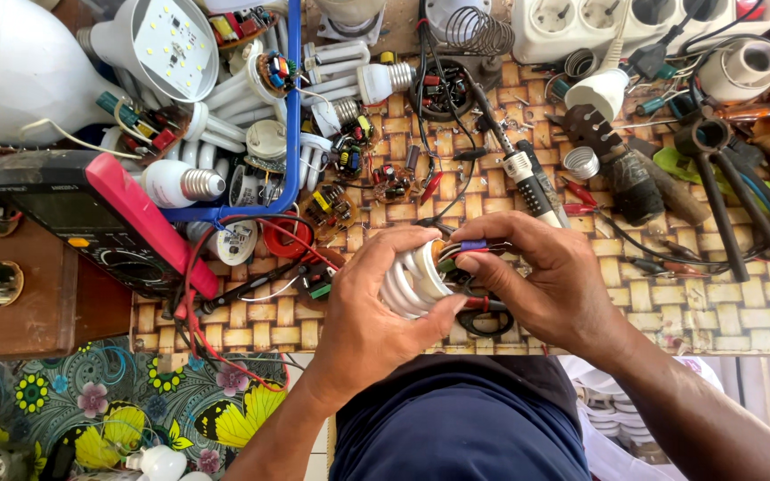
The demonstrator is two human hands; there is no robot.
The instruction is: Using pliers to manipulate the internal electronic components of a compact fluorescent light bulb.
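Note:
My left hand [369, 313] grips a white spiral lamp tube [410, 281] just above the near edge of the woven mat [670, 303]. My right hand [535, 276] pinches the small circuit board [458, 256] at the tube's open end, with a blue component and red and black wires showing between the fingertips. Both hands touch each other around the lamp. A black soldering iron [528, 183] lies on the mat just beyond my right hand.
A multimeter [91, 214] with red trim lies at left. Loose lamp tubes, bulbs [180, 183] and circuit boards crowd the back left. A white power strip [634, 22], pliers [715, 178] and tools sit at right. A floral cloth [135, 401] lies at lower left.

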